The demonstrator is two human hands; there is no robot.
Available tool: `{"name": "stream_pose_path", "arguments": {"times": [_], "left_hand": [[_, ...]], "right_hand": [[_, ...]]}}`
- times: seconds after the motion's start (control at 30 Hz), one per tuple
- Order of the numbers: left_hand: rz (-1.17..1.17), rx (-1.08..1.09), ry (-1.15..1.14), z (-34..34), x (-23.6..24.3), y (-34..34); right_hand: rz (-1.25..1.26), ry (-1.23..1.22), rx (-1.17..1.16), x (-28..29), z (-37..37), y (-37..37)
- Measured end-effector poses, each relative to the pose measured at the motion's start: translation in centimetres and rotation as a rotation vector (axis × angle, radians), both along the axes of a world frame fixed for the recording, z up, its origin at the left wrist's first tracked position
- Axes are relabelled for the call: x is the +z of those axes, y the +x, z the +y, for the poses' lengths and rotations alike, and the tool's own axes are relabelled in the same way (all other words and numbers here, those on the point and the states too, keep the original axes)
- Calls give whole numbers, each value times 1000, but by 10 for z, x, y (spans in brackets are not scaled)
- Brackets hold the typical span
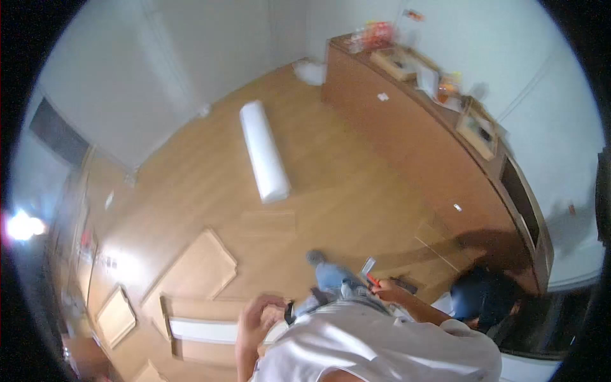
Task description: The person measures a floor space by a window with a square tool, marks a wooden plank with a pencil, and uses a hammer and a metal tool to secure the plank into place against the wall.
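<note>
My right hand [386, 291] is closed around the red handle of a small tool [370, 266] with a flat greyish end. Blur hides its exact kind. At the left of my white shirt, my left hand [259, 313] is raised with loosely curved fingers, and nothing shows in it. Beside its fingertips a small dark thing [289, 312] shows against my clothing; I cannot tell what it is. Below my body a blue trouser leg and a shoe [314, 256] stick out over the brown floor.
A long white roll [262, 153] lies on the floor ahead. Flat cardboard pieces [197, 264] and a white strip [203, 330] lie at the left. Along the right wall runs a brown cabinet [394, 134] with shallow boxes [478, 130] on top. A dark rounded object [480, 296] stands near my right arm.
</note>
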State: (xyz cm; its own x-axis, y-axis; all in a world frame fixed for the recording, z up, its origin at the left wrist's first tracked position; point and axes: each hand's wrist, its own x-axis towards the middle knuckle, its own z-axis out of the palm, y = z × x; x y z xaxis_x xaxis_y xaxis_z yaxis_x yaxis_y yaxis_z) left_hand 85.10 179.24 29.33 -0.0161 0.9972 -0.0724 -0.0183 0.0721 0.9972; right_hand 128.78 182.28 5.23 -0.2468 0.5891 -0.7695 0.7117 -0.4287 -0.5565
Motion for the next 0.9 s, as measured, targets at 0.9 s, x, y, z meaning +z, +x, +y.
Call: {"name": "stream_pose_path", "arguments": {"times": [0.9], "left_hand": [[-573,907,-314,-12,-54,-146]], "right_hand": [[-139,128,840,102,313,-354]]}}
